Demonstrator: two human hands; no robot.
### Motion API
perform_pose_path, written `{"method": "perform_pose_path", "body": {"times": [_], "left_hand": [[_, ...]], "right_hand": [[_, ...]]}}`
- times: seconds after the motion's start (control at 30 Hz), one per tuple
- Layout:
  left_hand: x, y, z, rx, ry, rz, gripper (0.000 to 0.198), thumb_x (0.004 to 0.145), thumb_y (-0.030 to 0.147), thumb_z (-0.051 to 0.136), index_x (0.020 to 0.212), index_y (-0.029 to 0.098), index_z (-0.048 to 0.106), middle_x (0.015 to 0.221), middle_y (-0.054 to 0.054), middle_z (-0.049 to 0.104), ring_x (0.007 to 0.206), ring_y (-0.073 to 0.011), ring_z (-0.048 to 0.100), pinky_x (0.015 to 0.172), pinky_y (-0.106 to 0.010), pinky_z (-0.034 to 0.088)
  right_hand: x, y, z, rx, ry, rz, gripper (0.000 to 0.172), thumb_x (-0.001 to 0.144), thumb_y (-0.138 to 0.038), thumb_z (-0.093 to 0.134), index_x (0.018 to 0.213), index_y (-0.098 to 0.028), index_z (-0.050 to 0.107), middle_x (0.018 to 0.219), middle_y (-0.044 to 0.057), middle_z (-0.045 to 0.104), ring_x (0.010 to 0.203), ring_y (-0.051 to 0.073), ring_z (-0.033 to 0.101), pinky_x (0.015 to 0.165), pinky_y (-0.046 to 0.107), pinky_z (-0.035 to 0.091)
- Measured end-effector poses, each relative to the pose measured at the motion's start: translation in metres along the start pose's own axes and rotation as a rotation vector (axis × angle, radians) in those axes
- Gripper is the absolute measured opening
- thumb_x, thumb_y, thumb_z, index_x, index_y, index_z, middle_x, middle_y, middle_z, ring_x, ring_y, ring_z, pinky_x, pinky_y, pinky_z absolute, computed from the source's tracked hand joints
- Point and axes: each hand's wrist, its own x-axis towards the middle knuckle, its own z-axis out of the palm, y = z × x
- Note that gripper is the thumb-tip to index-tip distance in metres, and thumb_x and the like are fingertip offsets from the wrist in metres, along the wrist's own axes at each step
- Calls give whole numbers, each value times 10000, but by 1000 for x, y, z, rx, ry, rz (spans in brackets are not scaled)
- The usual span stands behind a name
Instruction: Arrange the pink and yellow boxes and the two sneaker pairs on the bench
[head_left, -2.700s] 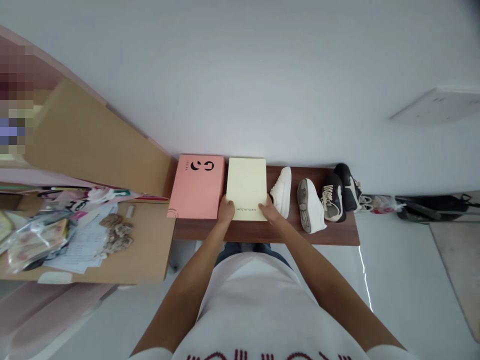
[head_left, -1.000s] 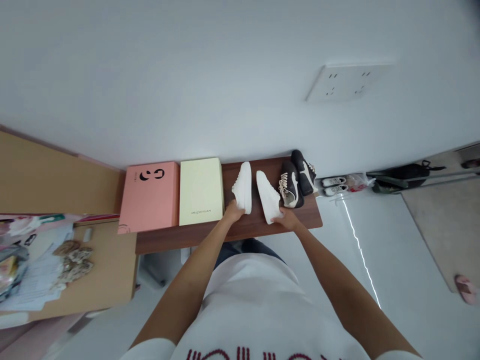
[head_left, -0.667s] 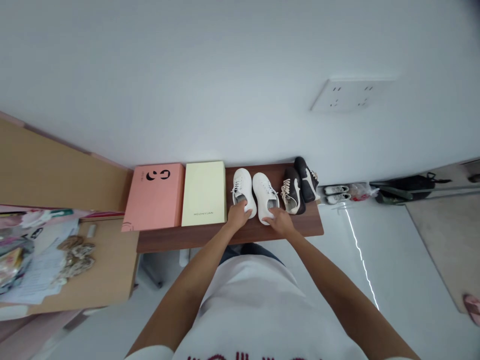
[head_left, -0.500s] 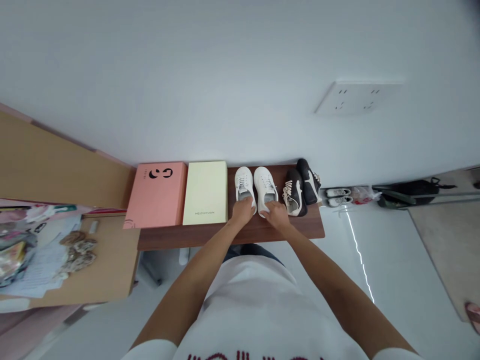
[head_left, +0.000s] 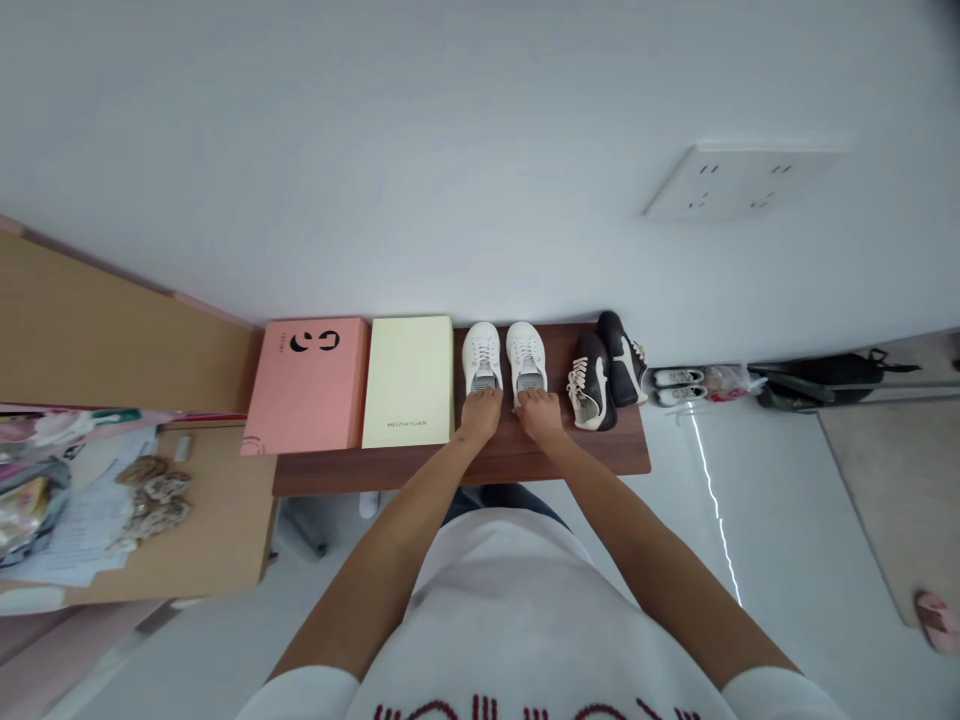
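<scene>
Two white sneakers stand upright side by side on a dark wooden shelf (head_left: 600, 455), toes toward the wall. My left hand (head_left: 480, 414) is closed on the heel of the left white sneaker (head_left: 481, 355). My right hand (head_left: 537, 412) is closed on the heel of the right white sneaker (head_left: 526, 352). A pale yellow shoebox (head_left: 409, 380) lies just left of the sneakers, and a pink shoebox (head_left: 309, 385) lies beside it.
A pair of black sneakers with cream laces (head_left: 604, 372) sits at the shelf's right end. A light wooden desk (head_left: 217, 530) with papers and clutter is at left. Small shoes (head_left: 675, 385) and a black bag (head_left: 832, 375) lie on the floor by the wall.
Earlier both hands held the yellow shoebox. They then went to the white sneakers, turned them upright, drew them together and pushed them back toward the wall.
</scene>
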Motion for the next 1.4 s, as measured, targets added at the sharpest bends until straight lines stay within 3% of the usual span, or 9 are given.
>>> {"method": "perform_pose_path", "body": {"times": [0.47, 0.7, 0.87, 1.07, 1.23, 1.4], "left_hand": [[1, 3, 5, 15, -8, -60, 262, 955, 143, 510, 1198, 101, 600, 1173, -216, 683, 1183, -324, 626, 1035, -414, 423], [0, 27, -14, -3, 126, -55, 554, 946, 371, 593, 1411, 102, 456, 1251, -233, 641, 1197, -369, 606, 1007, -442, 439], [9, 63, -17, -46, 102, 16, 631, 950, 371, 578, 1492, 120, 376, 1268, -223, 633, 1204, -371, 613, 1000, -450, 438], [15, 101, -2, -49, 41, 93, 606, 956, 307, 568, 1494, 118, 363, 1273, -227, 636, 1224, -364, 602, 1008, -453, 440], [24, 129, 21, -29, -85, 134, 531, 958, 327, 570, 1437, 145, 430, 1267, -190, 635, 1240, -337, 589, 1020, -444, 449], [33, 153, 46, -39, -207, 87, 479, 929, 420, 616, 1348, 199, 552, 1301, -161, 605, 1269, -318, 562, 1026, -417, 463]], "right_hand": [[-1, 0, 5, 25, -35, 35, 230, 977, -311, 570, 1099, -163, 697, 1177, 175, 682, 1092, 294, 598, 885, 383, 441], [-9, 14, -12, 176, 172, 77, 334, 1005, -389, 490, 1121, -166, 710, 1156, 169, 667, 1068, 305, 561, 933, 388, 414], [-16, 49, -26, 244, 300, 148, 337, 1003, -373, 479, 1113, -166, 720, 1138, 156, 662, 1068, 305, 556, 956, 385, 406], [-34, 109, -33, 277, 388, 316, 325, 987, -351, 485, 1082, -154, 726, 1098, 166, 666, 1049, 306, 563, 952, 394, 417], [-50, 157, -25, 314, 424, 455, 320, 971, -349, 483, 1101, -166, 711, 1106, 159, 665, 1087, 305, 559, 958, 413, 430], [-57, 204, -6, 341, 402, 615, 359, 919, -317, 545, 1215, -145, 654, 1199, 187, 654, 1155, 343, 559, 998, 459, 428]]}}
